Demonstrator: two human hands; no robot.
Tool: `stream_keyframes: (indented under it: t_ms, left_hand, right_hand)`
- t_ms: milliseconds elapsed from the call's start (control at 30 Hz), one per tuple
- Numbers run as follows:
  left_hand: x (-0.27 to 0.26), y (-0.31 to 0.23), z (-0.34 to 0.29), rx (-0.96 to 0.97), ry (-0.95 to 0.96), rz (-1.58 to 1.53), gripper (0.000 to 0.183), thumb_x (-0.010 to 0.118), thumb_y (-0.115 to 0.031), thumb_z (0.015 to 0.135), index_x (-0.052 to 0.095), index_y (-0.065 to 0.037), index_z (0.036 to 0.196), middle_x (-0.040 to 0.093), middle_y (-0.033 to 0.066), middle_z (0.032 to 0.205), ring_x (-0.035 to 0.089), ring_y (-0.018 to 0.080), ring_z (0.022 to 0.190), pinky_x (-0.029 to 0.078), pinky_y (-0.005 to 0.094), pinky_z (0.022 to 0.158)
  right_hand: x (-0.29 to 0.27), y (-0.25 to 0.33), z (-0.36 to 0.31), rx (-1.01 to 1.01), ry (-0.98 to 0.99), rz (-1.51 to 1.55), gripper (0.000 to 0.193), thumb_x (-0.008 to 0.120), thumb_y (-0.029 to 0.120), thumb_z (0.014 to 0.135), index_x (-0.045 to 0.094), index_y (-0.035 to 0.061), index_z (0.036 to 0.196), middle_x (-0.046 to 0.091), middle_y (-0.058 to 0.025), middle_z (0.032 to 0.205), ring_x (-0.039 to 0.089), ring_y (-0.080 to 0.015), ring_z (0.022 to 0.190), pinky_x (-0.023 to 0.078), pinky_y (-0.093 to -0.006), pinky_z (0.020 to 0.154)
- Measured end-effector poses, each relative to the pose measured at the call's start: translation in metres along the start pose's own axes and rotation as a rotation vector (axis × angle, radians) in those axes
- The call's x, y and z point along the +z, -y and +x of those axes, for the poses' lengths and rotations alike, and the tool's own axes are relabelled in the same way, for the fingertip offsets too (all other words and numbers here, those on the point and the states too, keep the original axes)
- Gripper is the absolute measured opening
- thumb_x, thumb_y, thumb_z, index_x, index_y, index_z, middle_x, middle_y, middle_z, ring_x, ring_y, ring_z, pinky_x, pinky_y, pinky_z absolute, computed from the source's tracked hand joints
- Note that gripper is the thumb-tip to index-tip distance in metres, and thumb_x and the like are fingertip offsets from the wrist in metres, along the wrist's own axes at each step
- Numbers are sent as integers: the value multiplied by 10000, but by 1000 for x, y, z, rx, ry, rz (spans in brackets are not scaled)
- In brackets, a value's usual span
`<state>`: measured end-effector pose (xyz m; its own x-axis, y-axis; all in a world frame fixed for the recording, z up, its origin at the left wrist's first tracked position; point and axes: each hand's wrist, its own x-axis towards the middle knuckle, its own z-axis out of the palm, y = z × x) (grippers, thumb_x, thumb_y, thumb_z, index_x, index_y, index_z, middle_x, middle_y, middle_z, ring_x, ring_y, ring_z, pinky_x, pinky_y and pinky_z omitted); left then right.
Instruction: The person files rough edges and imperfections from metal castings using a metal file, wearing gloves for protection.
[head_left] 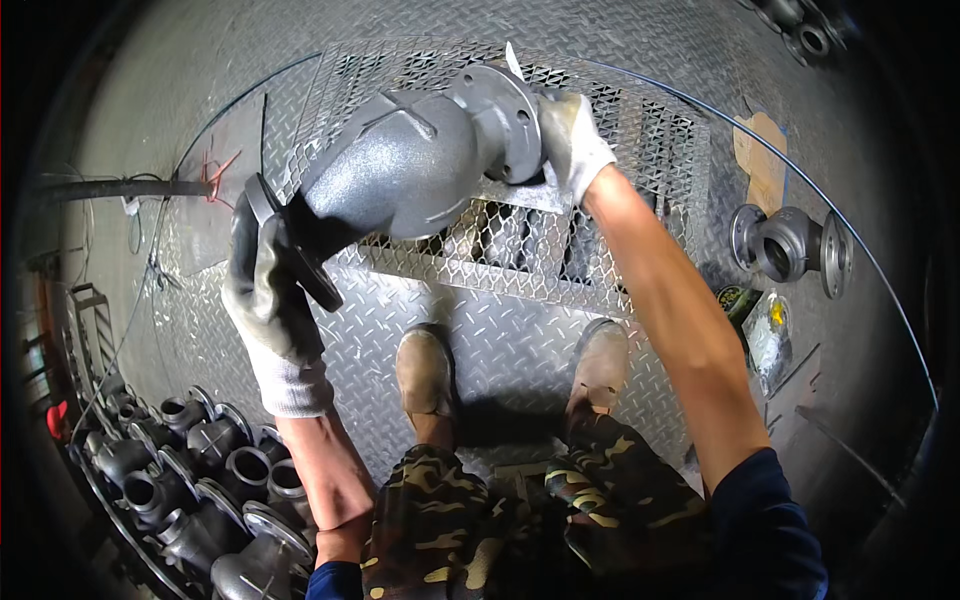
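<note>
A grey cast-metal valve body (400,165) with a bulging middle and a round flange at each end is held up in front of me, tilted with its right end higher. My gloved left hand (268,285) grips the dark flange at its lower left end. At the upper right flange (505,120), which has bolt holes, my gloved right hand (575,140) is closed against the outer face; its fingertips are partly hidden. A pale pointed sliver (514,62) sticks up behind that flange, and I cannot tell what it belongs to.
Beneath the casting lies a metal mesh grate (540,255) on a diamond-plate floor (500,335). Several similar castings (205,490) are piled at lower left. Another flanged casting (785,245) stands at right near cardboard (762,160). A thin cable (820,190) arcs around the area.
</note>
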<state>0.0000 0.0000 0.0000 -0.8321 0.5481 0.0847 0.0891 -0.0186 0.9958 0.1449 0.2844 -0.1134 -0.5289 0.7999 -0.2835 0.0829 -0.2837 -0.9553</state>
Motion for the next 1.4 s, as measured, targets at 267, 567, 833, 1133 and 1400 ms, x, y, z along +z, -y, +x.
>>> stream_keyframes:
  t_ms: [267,567,833,1133,1400]
  left_hand:
    - [-3,-20,-4,203,49,293,518,625,-329,943,562,109,1213,641,168,1140,681,259,909,551,306,704]
    - [68,-46,-10,298,332,424,778,697,-192,848,305,41,1478,507,214,1352,503,251,1224,404,359,1036]
    - [68,-46,-13,299,266,433,624,666,-85,872,394,53,1416,563,197,1276,552,221,1149,433,342,1002]
    - [84,-48,3,386,138,419,635,736,-248,843,498,138,1288,571,224,1299,550,229,1191,401,355,1051]
    - [96,-55,0,353,135,379,663,762,-265,810,513,127,1283,546,231,1356,556,243,1211,421,338,1040]
  right_hand:
    - [-24,15,-12,-604,233,-1377,211,610,260,868,724,133,992,712,-111,859,703,-269,775,550,-351,692]
    - [-60,-6,31,-284,154,-1696,253,550,204,881,738,52,956,710,-203,908,714,-311,865,551,-396,722]
    - [-56,7,-48,80,-241,-221,241,530,138,950,654,-14,1089,659,-102,766,637,-148,597,520,-299,511]
    - [-82,29,-124,-409,38,-950,368,506,106,966,536,27,1324,715,-154,1014,699,-240,752,557,-346,667]
    - [-77,65,-108,-486,238,-1711,470,457,139,946,428,78,1411,662,-248,948,665,-401,821,532,-490,698]
